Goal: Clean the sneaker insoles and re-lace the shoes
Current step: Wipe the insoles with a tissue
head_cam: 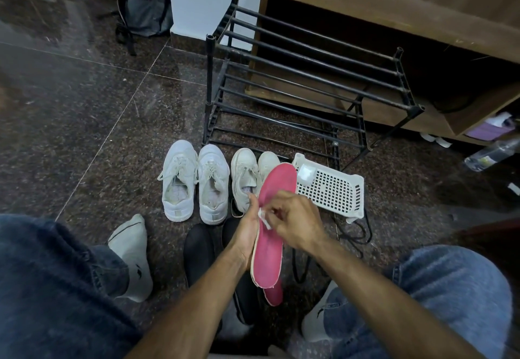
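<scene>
A pink insole (pixel 274 198) stands upright in front of me, and my left hand (pixel 246 232) grips its left edge. My right hand (pixel 295 218) pinches a small white wipe (pixel 264 218) against the insole's face. A second pink insole (pixel 274 295) lies on the floor under it, partly hidden. Two black sneakers (pixel 201 254) lie below my forearms. Black laces (pixel 351 234) trail on the floor to the right.
Two pairs of white sneakers (pixel 197 181) stand in a row before a black metal shoe rack (pixel 295 82). A white plastic basket (pixel 329 187) holding a folded wipe sits at the right. My socked feet (pixel 132 254) flank the shoes. A plastic bottle (pixel 492 154) lies far right.
</scene>
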The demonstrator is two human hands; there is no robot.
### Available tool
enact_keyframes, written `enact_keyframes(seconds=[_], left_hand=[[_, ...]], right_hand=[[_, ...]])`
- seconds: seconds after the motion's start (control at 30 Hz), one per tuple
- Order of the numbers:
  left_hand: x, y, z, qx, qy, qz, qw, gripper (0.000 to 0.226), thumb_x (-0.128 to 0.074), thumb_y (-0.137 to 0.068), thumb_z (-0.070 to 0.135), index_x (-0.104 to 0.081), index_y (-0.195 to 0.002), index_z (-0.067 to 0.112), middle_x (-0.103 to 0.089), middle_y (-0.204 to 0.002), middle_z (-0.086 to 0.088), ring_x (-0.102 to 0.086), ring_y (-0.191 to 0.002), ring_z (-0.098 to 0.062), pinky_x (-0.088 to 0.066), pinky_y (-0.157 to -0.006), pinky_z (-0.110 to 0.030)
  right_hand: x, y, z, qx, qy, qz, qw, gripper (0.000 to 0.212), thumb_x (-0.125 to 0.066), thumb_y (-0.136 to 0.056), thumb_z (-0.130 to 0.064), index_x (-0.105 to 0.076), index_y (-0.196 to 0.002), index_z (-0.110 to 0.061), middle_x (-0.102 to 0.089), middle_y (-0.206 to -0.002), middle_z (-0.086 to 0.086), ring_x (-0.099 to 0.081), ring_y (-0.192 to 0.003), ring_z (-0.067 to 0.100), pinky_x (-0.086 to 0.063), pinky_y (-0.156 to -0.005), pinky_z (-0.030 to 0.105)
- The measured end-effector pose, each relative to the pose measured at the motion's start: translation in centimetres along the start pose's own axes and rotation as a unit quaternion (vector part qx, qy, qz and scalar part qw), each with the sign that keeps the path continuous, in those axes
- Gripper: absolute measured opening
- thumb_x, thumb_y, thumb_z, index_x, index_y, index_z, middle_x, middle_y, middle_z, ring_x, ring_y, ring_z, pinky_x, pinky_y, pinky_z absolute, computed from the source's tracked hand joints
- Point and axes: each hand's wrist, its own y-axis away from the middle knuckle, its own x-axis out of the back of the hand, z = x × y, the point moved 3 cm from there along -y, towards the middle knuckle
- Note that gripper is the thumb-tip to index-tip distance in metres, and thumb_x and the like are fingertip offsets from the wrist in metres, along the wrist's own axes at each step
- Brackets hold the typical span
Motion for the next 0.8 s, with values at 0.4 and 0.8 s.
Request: enact_keyframes(seconds=[0.4, 0.8], left_hand=[[0.0, 0.2, -0.7, 0.048, -0.036, -0.029, 0.998, 0.071, -0.019, -0.092, 0.068, -0.058, -0.122, 0.017, -0.072, -0.107, -0.012, -0.072, -0.087, -0.028, -0.059, -0.065, -0.044], [-1.2, 0.6, 0.1, 0.037, 0.055, -0.045, 0.997, 0.054, -0.042, -0.096, 0.047, -0.069, -0.108, 0.003, -0.072, -0.093, -0.018, -0.071, -0.078, -0.029, -0.060, -0.066, -0.044]], right_hand=[[0.1, -0.7, 0.9, -0.050, -0.038, 0.007, 0.998, 0.012, -0.065, -0.085, -0.019, -0.076, -0.090, -0.021, -0.060, -0.082, -0.016, -0.055, -0.070, 0.007, -0.049, -0.067, 0.029], [0.6, -1.6, 3.0, -0.147, -0.105, 0.039, 0.983, 0.008, -0.069, -0.085, -0.020, -0.073, -0.080, -0.025, -0.065, -0.074, -0.015, -0.061, -0.057, 0.007, -0.055, -0.058, 0.032]])
